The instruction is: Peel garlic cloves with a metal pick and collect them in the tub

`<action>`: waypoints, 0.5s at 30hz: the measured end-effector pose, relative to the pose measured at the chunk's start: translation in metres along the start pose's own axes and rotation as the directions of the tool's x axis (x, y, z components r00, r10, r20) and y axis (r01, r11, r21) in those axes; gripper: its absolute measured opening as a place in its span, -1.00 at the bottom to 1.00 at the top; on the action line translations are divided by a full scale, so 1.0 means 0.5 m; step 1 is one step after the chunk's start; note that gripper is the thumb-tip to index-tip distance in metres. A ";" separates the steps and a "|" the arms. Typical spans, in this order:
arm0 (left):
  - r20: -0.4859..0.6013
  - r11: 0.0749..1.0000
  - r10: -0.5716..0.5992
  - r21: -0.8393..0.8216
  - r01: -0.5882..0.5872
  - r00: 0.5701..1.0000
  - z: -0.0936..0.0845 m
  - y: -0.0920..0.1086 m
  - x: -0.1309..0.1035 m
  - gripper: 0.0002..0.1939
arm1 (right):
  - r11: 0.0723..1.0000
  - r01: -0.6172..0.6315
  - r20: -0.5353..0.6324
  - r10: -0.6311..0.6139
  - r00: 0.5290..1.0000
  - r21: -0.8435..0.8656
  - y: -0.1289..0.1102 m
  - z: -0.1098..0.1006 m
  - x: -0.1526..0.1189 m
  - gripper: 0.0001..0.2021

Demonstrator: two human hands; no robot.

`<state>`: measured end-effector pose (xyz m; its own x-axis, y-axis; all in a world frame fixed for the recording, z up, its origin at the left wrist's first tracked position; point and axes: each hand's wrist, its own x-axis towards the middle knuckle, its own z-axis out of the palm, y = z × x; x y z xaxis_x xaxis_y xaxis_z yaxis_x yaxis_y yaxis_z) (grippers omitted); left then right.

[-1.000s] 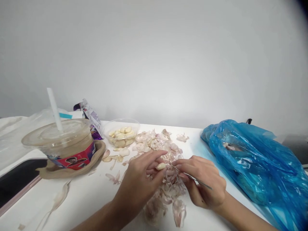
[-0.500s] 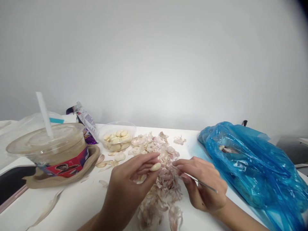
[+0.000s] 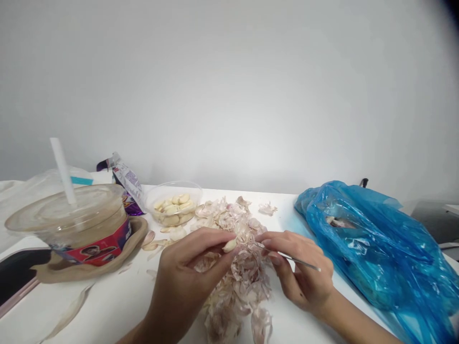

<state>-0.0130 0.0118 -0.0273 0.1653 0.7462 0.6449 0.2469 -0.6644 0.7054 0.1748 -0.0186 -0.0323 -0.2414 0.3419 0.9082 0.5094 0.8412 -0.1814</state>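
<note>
Garlic (image 3: 229,246), a single clove, is sitting in our left hand (image 3: 186,258), just left of a midpoint between the hands' tips. Behind, a wall (image 3: 229,95) is rising, and below, a white table (image 3: 285,203) is spreading. A blue bag (image 3: 362,239) is bounding our right side, its edge slanting near our right hand (image 3: 308,282), while a cup (image 3: 93,239) is standing well apart on the left. Skins (image 3: 247,267) are lying heaped between and beneath our hands, with bare table showing between them and the bag. Our left hand is pinching the clove between thumb and forefinger; our right is bunching its fingers, thumb nearly meeting them, on a metal tool (image 3: 301,262). Beyond the left hand, a tub (image 3: 148,203) is holding more cloves (image 3: 174,208). The tool is slanting between the two sides, and we are not making out its tip. Our clove is lying left of the right hand, near but apart, its long axis tilting up toward those fingertips; the left hand is touching it.
</note>
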 end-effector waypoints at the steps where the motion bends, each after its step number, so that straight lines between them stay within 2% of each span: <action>1: 0.020 0.999 0.027 0.022 -0.028 0.999 0.000 0.002 0.000 -0.78 | 0.999 -0.040 0.001 0.040 0.999 0.027 -0.002 0.000 0.000 -0.71; 6: 0.033 0.997 0.026 0.073 -0.029 0.999 0.001 0.010 0.004 -0.81 | 0.966 -0.221 0.031 0.219 0.975 0.134 -0.005 0.003 -0.004 -0.76; 10: 0.065 0.994 0.044 0.096 -0.050 0.997 0.003 0.007 0.006 -0.84 | 0.911 -0.344 0.055 0.341 0.939 0.226 -0.006 0.003 -0.002 -0.79; 15: 0.113 0.971 0.158 0.161 -0.175 0.981 0.006 0.001 0.000 -0.84 | 0.857 -0.408 0.080 0.404 0.911 0.315 -0.009 0.000 0.004 -0.82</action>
<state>-0.0098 0.0116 -0.0276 0.3087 0.6315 0.7112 0.3646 -0.7692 0.5247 0.1720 -0.0216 -0.0296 -0.0803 0.6851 0.7240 0.2746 0.7134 -0.6447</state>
